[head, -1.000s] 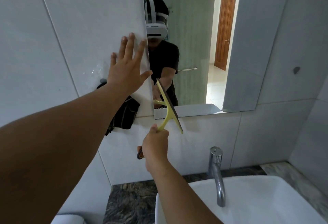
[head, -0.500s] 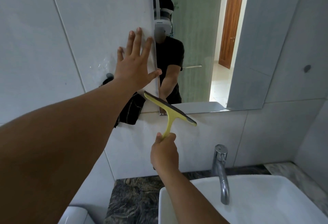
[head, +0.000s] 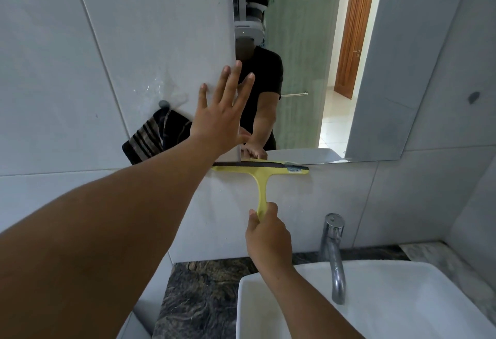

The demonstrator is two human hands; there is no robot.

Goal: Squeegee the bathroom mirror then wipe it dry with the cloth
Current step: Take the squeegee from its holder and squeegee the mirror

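Where left hand [head: 218, 121] overlaps, mirror [head: 349, 70] edge hidden.

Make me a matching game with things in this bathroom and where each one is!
Things:
1. yellow plastic squeegee
2. dark striped cloth
3. shiny metal tap
4. brown wooden door

Places:
A. seen in the mirror
B. above the white sink
C. held by the right hand along the mirror's bottom edge
D. hanging on the wall, left of the left hand

Pairs: 1-C, 2-D, 3-B, 4-A
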